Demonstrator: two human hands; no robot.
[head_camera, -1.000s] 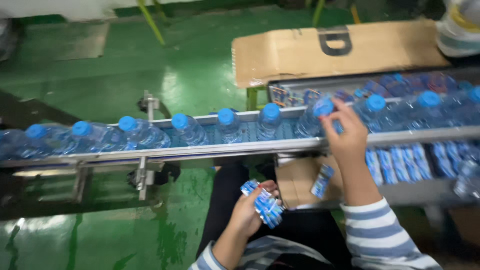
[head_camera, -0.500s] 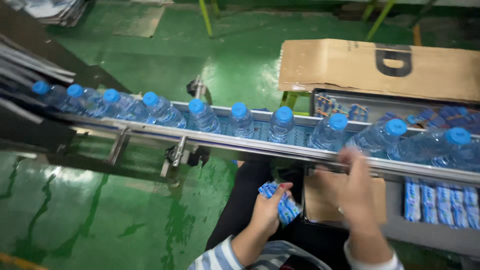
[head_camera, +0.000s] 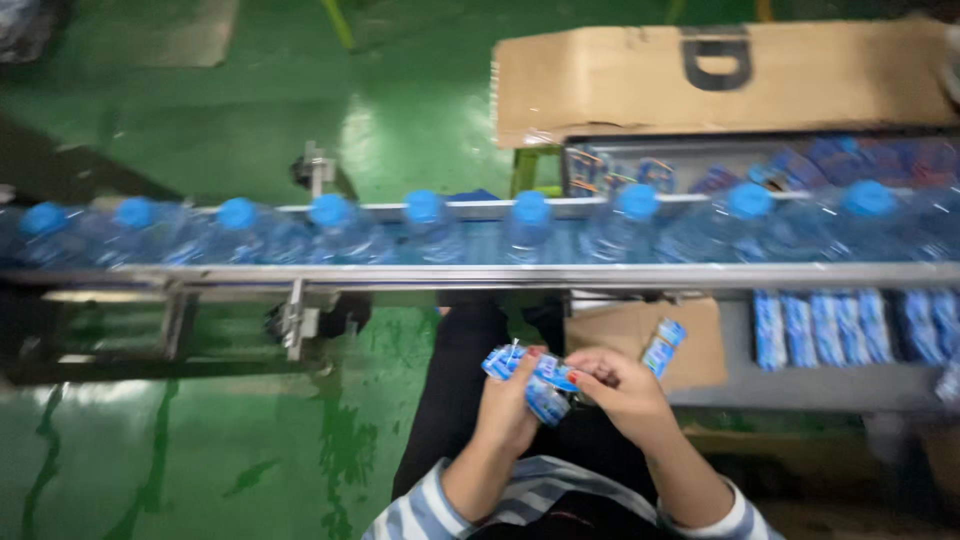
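I see my left hand (head_camera: 510, 400) gripping one bunch of blue labels (head_camera: 530, 375) above my lap; my right hand (head_camera: 615, 385) pinches its edge. Beyond, ten blue-capped bottles (head_camera: 530, 225) line one conveyor (head_camera: 400, 275)

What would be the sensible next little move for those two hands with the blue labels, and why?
Probably the right hand should peel one label off the blue bundle held in the left hand, then lift it toward a bottle. Both hands meet at the bundle below the conveyor rail, and blue-capped bottles stand in line above.
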